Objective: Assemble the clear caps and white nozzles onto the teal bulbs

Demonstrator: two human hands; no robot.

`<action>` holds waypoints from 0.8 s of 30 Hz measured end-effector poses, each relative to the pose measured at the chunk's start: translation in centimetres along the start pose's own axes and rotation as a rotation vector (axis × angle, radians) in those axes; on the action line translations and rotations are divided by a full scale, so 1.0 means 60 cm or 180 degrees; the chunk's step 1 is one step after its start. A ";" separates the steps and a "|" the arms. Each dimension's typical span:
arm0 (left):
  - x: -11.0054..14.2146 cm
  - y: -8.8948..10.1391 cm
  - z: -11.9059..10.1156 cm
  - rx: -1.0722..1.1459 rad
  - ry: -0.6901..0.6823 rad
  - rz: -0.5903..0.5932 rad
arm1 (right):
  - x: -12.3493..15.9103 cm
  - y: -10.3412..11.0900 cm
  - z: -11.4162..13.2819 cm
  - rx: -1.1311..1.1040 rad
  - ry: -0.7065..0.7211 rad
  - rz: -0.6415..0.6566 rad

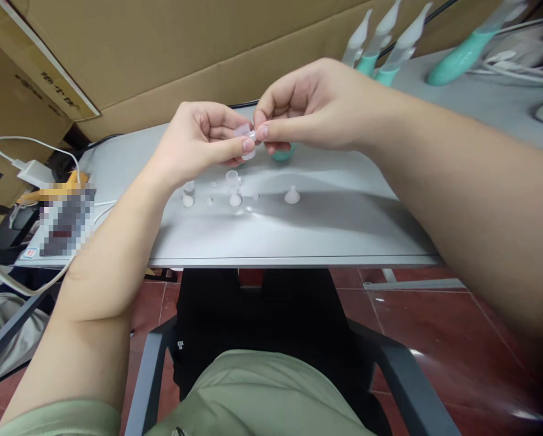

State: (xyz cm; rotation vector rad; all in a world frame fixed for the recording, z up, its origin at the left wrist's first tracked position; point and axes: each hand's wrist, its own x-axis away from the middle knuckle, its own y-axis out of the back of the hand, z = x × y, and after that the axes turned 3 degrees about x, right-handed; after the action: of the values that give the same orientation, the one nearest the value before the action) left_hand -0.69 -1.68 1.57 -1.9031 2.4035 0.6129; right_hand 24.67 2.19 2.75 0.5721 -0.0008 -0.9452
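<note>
We are holding both hands together above the grey table [344, 236], with the thumb tips almost meeting. Our left forearm is slanting up from the lower left, and our left hand [203, 136] is gripping a clear plastic piece [243, 131], its thumb lying along the near side and its fingers curling behind. Our right forearm is slanting in from the right edge, and our right hand [305, 109] is pinching the piece's right end, its thumb pointing left and its forefinger bending down to meet it; we cannot tell whether a separate bit is sitting between those fingertips. Below the hands, white cones [292, 195] and a clear cup [232, 177] are standing on the table. Behind the right wrist, green bottles [387, 75] with white tips are standing near the cardboard [185, 48].
</note>
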 end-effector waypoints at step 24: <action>0.009 -0.007 0.000 -0.0391 -0.0094 0.0137 | -0.012 0.084 -0.005 0.1398 -0.0721 0.0638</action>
State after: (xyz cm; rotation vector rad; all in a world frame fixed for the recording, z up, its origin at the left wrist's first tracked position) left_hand -0.47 -2.27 1.32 -1.8755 2.4481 0.8033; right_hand 28.17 5.17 5.02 0.8487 -0.4708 -0.8111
